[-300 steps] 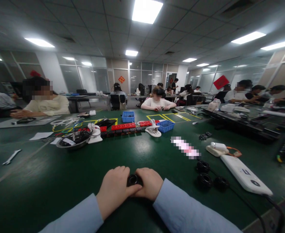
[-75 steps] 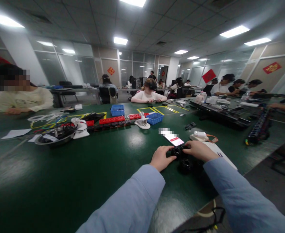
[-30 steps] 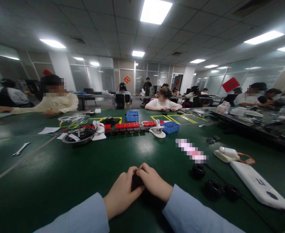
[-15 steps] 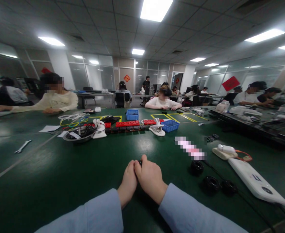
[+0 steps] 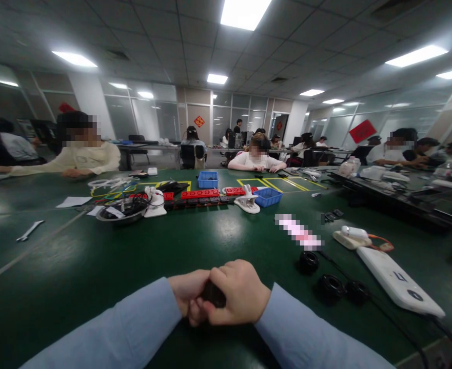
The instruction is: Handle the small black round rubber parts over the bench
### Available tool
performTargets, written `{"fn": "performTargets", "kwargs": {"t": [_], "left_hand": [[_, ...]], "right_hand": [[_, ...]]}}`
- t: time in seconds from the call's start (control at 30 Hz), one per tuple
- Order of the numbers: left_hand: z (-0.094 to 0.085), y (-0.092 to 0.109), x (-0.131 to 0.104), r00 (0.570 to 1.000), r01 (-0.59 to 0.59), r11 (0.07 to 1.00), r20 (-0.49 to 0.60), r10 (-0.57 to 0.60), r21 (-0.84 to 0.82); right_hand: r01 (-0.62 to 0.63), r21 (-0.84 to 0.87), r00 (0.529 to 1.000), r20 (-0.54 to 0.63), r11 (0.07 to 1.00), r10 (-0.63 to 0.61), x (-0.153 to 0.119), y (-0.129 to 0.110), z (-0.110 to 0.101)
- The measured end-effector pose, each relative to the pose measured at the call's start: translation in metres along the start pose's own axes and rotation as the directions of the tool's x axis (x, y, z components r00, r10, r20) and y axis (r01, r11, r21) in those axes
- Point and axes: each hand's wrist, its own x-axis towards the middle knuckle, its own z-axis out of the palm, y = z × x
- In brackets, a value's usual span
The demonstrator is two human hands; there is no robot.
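Well, the left hand (image 5: pixel 191 289) and the right hand (image 5: pixel 243 294) are pressed together, with a dark thing (image 5: pixel 214 293) pinched between them. That dark thing is to the left of the long white box (image 5: pixel 398 282), well apart from it and above the green table (image 5: pixel 125 266). The fingers hide most of it, so I can't tell its whole shape. The left fingers curl under it, and the right hand wraps over the top.

To do this part well, I think both hands should stay snug but not squeeze hard. It looks small and smooth, so it could slip. It seems wise to hold it low, and to open the fingers a bit to see it better.

Just left of the white box sit two black round things, a ring (image 5: pixel 331 286) and a knob (image 5: pixel 357 291), with a black cord (image 5: pixel 397 323) by them. One more black ring (image 5: pixel 309 262) is farther left of the box. Behind the box is a pale block (image 5: pixel 351 237). Far to the left of the box, past the hands, lies a wrench (image 5: pixel 30 231). A person (image 5: pixel 258 154) sits far behind the box, off to its left.
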Motion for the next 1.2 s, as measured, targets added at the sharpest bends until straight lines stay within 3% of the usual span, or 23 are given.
{"fn": "performTargets", "kwargs": {"t": [0.07,0.1,0.13,0.17,0.2,0.23,0.27,0.33,0.4,0.57,0.8,1.03,1.2], "left_hand": [[-0.003,0.003,0.0,0.993,-0.065,0.994,-0.095,0.074,0.092],[-0.004,0.004,0.0,0.963,-0.148,0.97,-0.196,0.186,0.192],[-0.006,0.004,0.0,0.895,-0.24,0.913,-0.289,0.339,0.329],[-0.007,0.004,0.0,0.796,-0.31,0.818,-0.338,0.502,0.484],[-0.008,0.003,0.0,0.704,-0.342,0.699,-0.322,0.633,0.628],[-0.008,0.002,0.0,0.653,-0.346,0.583,-0.257,0.712,0.735],[-0.007,-0.001,0.0,0.642,-0.336,0.478,-0.174,0.747,0.812],[-0.002,-0.006,0.002,0.68,-0.299,0.335,-0.047,0.732,0.893],[0.006,-0.011,0.006,0.698,-0.255,0.283,-0.027,0.716,0.925],[0.016,-0.014,0.015,0.699,-0.154,0.327,-0.131,0.703,0.932],[0.015,-0.014,0.017,0.7,-0.147,0.31,-0.123,0.703,0.939],[0.01,-0.009,0.016,0.712,-0.219,0.308,-0.064,0.699,0.926],[0.006,-0.005,0.012,0.743,-0.298,0.379,-0.037,0.669,0.876]], "right_hand": [[-0.192,0.072,0.978,-0.066,0.979,0.197,0.001,0.005,-0.002],[-0.311,0.101,0.945,-0.077,0.945,0.319,0.003,0.009,-0.003],[-0.418,0.112,0.902,-0.071,0.901,0.427,0.005,0.013,-0.003],[-0.501,0.104,0.86,-0.051,0.859,0.507,0.007,0.018,-0.003],[-0.557,0.079,0.828,-0.026,0.827,0.56,0.008,0.021,-0.003],[-0.592,0.045,0.805,-0.007,0.805,0.593,0.01,0.025,-0.003],[-0.613,0.009,0.79,0.005,0.79,0.613,0.01,0.027,-0.003],[-0.629,-0.05,0.777,0.006,0.776,0.63,0.01,0.028,-0.002],[-0.627,-0.093,0.777,0.001,0.774,0.63,0.009,0.025,-0.001],[-0.598,-0.144,0.794,0.029,0.789,0.607,0.007,0.011,0.007],[-0.59,-0.093,0.803,0.034,0.802,0.595,0.01,0.003,0.012],[-0.514,-0.072,0.854,0.043,0.855,0.518,0.009,0.008,0.015],[-0.464,-0.056,0.886,-0.018,0.884,0.464,0.007,0.012,0.017]]}}
